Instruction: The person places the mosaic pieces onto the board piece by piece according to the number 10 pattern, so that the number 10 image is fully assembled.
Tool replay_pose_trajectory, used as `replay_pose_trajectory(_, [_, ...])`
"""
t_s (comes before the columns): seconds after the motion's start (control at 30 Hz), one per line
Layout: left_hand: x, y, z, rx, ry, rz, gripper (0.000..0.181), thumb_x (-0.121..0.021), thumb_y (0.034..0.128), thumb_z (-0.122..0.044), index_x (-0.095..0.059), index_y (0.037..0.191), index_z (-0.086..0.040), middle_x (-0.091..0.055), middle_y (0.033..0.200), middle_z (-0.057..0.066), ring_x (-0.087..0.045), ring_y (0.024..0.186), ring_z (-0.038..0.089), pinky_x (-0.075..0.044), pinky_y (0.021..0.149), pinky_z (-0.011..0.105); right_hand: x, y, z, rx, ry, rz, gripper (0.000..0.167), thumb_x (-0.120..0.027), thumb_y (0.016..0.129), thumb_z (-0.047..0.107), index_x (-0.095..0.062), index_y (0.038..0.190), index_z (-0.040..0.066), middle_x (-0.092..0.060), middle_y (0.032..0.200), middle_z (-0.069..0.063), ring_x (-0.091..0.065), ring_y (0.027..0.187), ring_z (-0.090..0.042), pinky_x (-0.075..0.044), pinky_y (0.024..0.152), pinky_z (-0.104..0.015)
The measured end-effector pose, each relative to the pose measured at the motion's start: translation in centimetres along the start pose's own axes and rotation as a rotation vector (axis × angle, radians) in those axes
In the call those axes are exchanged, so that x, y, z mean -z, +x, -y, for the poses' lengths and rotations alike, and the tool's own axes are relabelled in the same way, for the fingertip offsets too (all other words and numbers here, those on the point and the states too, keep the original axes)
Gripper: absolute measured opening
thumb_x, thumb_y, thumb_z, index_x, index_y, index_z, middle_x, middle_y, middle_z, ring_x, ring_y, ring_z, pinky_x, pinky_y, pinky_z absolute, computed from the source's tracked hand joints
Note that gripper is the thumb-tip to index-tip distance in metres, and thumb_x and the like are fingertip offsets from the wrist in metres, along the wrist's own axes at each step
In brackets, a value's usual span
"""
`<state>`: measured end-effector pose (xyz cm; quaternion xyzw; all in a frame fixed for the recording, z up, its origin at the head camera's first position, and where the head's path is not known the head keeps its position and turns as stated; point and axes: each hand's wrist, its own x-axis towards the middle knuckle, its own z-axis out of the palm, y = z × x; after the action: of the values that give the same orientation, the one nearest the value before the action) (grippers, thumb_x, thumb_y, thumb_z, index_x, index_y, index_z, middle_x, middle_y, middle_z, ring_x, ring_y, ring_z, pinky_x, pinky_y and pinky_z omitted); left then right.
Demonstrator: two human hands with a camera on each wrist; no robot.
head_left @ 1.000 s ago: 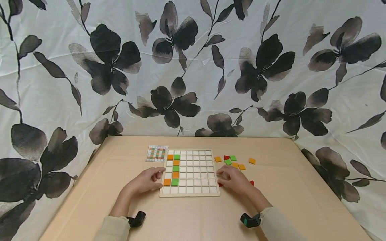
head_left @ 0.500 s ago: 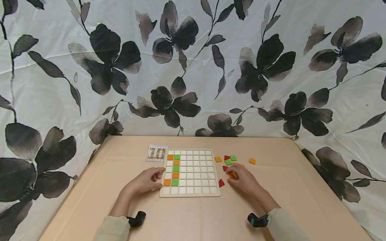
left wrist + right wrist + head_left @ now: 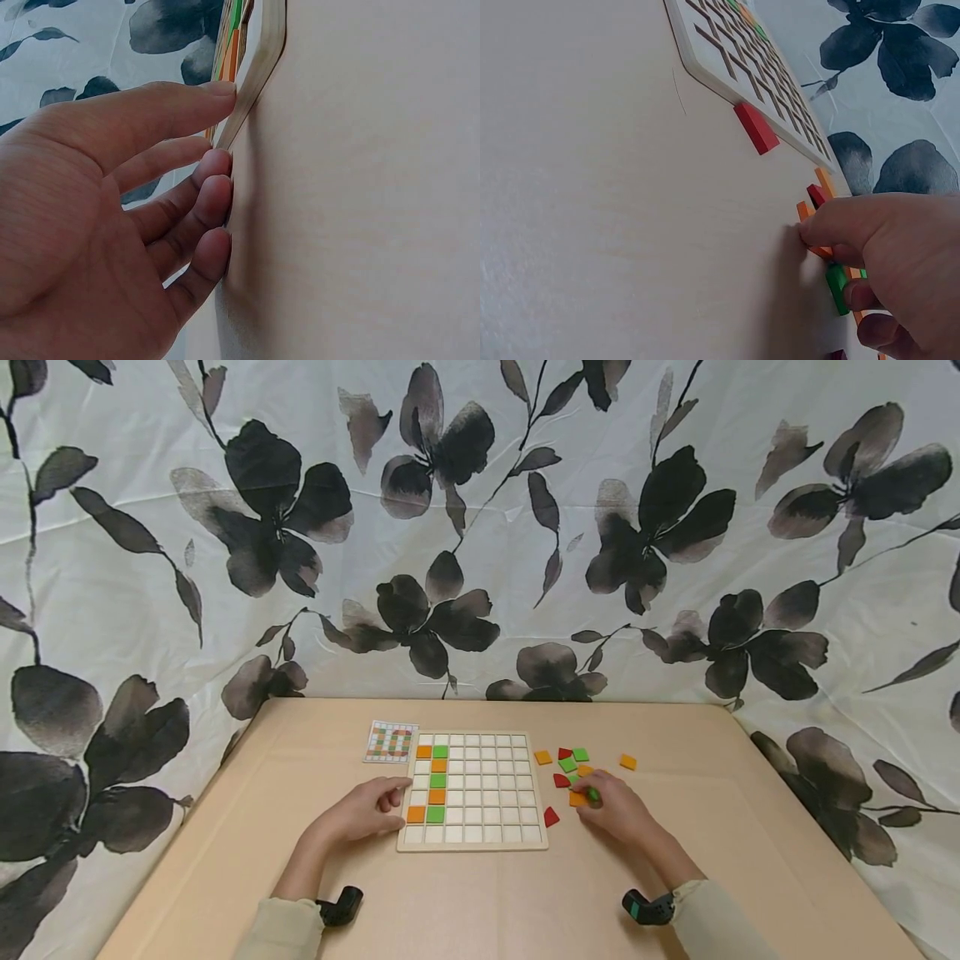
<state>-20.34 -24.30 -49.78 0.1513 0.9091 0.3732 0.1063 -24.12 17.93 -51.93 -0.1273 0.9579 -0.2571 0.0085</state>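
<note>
My left hand [image 3: 362,812] touches the left edge of the gridded board [image 3: 495,845] with its thumb and a finger, the other fingers bent loosely. The left wrist view shows the thumb of this hand [image 3: 90,202] against the board's side. Right of the board, my right hand [image 3: 618,812] pinches an orange tile [image 3: 577,798] among loose tiles. A green tile [image 3: 838,289] stands tilted beside the right hand's fingers [image 3: 860,294]; whether they touch it, I cannot tell. Orange and green tiles fill some cells of the board's two left columns.
A small patterned card [image 3: 388,742] lies at the board's upper left. Several loose orange, green and red tiles lie to the right. One red tile [image 3: 551,816] is beside the board's lower right edge, and an orange tile [image 3: 627,762] lies farther right. Behind hangs a floral cloth [image 3: 480,527].
My right hand has moved right from the board's edge to the loose tiles, uncovering the red tile there and pinching the orange one. My left hand has stayed in place.
</note>
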Motion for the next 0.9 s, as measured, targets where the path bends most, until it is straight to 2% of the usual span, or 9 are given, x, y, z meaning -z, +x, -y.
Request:
replay_pose_trajectory(0.2, [0.0, 0.0, -0.1, 0.013, -0.010, -0.002, 0.057, -0.073, 0.0808, -0.006, -0.051, 0.134, 0.000, -0.051, 0.093, 0.007, -0.046, 0.085, 0.018, -0.036, 0.065, 0.022, -0.3, 0.2, 0.4, -0.006, 0.022, 0.005, 0.020, -0.076, 0.078, 0.017, -0.070, 0.096, 0.020, -0.063, 0.112, -0.003, -0.054, 0.104, -0.023, -0.048, 0.098, -0.045])
replay_pose_trajectory(0.4, [-0.1, 0.1, 0.0, -0.002, 0.000, 0.003, 0.058, -0.072, 0.0806, -0.006, -0.051, 0.134, 0.001, -0.051, 0.093, 0.008, -0.046, 0.086, 0.019, -0.036, 0.065, 0.022, -0.6, 0.0, 0.9, 0.015, 0.030, -0.010, 0.024, -0.077, 0.076, 0.019, -0.071, 0.099, 0.021, -0.065, 0.119, -0.005, -0.053, 0.121, -0.030, -0.043, 0.104, -0.051])
replay_pose_trajectory(0.47, [-0.2, 0.1, 0.0, 0.002, 0.001, 0.001, 0.057, -0.073, 0.0806, -0.006, -0.051, 0.133, 0.001, -0.051, 0.093, 0.008, -0.046, 0.086, 0.019, -0.036, 0.065, 0.022, -0.5, 0.0, 1.1, 0.030, 0.042, -0.016, 0.025, -0.078, 0.076, 0.018, -0.071, 0.100, 0.021, -0.066, 0.118, -0.003, -0.053, 0.121, -0.030, -0.043, 0.103, -0.052])
replay_pose_trajectory(0.57, [-0.2, 0.1, 0.0, 0.010, 0.001, -0.003, 0.056, -0.073, 0.0807, -0.006, -0.052, 0.133, 0.000, -0.051, 0.093, 0.008, -0.046, 0.086, 0.019, -0.036, 0.065, 0.022, -0.6, 0.0, 1.4, 0.039, 0.067, -0.013, 0.026, -0.078, 0.076, 0.018, -0.071, 0.100, 0.022, -0.066, 0.114, 0.000, -0.054, 0.115, -0.027, -0.046, 0.100, -0.048])
replay_pose_trajectory(0.67, [-0.3, 0.0, 0.0, 0.011, 0.002, -0.005, 0.056, -0.073, 0.0804, -0.006, -0.052, 0.133, 0.000, -0.051, 0.093, 0.007, -0.046, 0.086, 0.018, -0.036, 0.065, 0.022, -0.7, 0.1, 1.9, 0.038, 0.100, 0.004, 0.024, -0.078, 0.076, 0.018, -0.071, 0.099, 0.024, -0.065, 0.110, 0.003, -0.053, 0.103, -0.020, -0.050, 0.090, -0.038])
replay_pose_trajectory(0.8, [-0.3, -0.2, 0.0, 0.006, -0.001, -0.009, 0.056, -0.072, 0.0796, -0.006, -0.053, 0.132, 0.000, -0.051, 0.092, 0.007, -0.046, 0.085, 0.018, -0.037, 0.065, 0.021, -1.0, 0.3, 2.8, 0.045, 0.119, 0.026, 0.022, -0.077, 0.078, 0.016, -0.070, 0.097, 0.025, -0.063, 0.107, 0.006, -0.050, 0.095, -0.016, -0.046, 0.077, -0.027])
replay_pose_trajectory(0.9, [-0.3, -0.2, 0.0, 0.004, -0.006, -0.012, 0.056, -0.073, 0.0795, -0.005, -0.053, 0.132, 0.001, -0.052, 0.092, 0.008, -0.047, 0.084, 0.018, -0.037, 0.065, 0.022, -1.2, 0.5, 3.5, 0.075, 0.112, 0.039, 0.021, -0.077, 0.079, 0.018, -0.070, 0.096, 0.026, -0.063, 0.105, 0.008, -0.050, 0.092, -0.013, -0.046, 0.074, -0.023])
